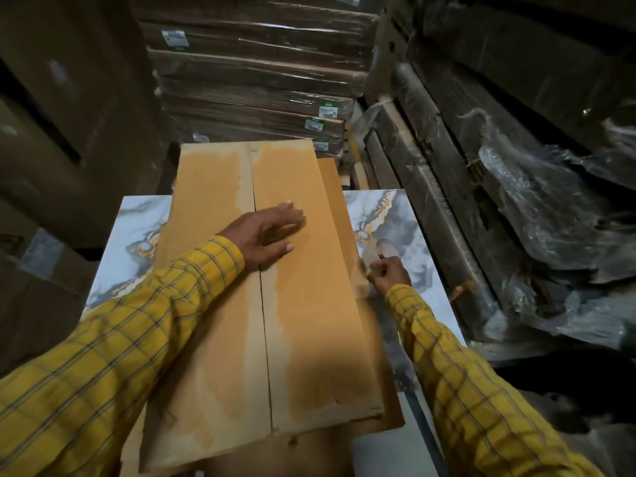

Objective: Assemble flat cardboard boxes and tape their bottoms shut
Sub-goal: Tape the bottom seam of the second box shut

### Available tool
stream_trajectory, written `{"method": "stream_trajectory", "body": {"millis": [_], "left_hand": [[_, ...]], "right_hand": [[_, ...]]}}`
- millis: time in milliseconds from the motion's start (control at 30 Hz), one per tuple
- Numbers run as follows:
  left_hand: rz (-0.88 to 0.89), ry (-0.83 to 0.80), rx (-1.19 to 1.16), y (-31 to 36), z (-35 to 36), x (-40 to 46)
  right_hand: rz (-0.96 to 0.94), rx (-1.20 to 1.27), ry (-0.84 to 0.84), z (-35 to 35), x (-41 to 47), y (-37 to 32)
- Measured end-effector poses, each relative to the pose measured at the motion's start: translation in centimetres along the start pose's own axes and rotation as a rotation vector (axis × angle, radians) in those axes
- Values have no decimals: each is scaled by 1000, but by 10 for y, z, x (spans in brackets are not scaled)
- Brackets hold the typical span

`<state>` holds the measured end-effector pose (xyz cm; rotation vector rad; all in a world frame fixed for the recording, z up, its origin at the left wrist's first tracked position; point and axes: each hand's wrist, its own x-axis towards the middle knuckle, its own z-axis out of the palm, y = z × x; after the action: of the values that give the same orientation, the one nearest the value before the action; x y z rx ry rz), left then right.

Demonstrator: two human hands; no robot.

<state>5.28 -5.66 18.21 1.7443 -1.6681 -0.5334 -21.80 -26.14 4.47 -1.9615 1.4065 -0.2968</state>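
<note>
Table (pixel 137 235): marbled slab top, showing on both sides of the work; it carries the box.
Box (pixel 309 321): lies long and flat across the table, its far end overhanging; two flaps meet at a seam running away from the person, with a pale strip along that seam, probably tape.
How it handles: thin corrugated board, light for its length I would judge; stiff along the flutes, but the flaps will spring up unless pressed; edges dent easily. Best held by pressing flat beside the seam, not at the corners.
Left hand (pixel 272 232): fingers straight and spread, palm down on the right flap just past the seam, pinning it.
Right hand (pixel 389 273): fingers curled around a tape roll (pixel 382 253) at the box's right edge, over the table.
Stacked bundles (pixel 254 98): wrapped flat cartons piled behind, well apart from the work.
Risk: sliding on the smooth slab.
</note>
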Motion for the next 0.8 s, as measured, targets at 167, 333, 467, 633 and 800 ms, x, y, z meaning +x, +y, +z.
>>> {"method": "stream_trajectory", "body": {"millis": [167, 333, 467, 633, 800], "left_hand": [[-35, 37, -147, -10, -12, 25], [-199, 198, -570, -11, -23, 54], [-370, 328, -866, -10, -53, 70], [-315, 331, -839, -37, -77, 74], [-288, 366, -758, -66, -98, 81]], "right_hand": [[-264, 535, 156, -52, -23, -87], [-380, 760, -19, -71, -51, -166], [-349, 767, -89, -37, -65, -217], [-305, 753, -103, -7, -68, -255], [-273, 681, -105, 11, -60, -279]]}}
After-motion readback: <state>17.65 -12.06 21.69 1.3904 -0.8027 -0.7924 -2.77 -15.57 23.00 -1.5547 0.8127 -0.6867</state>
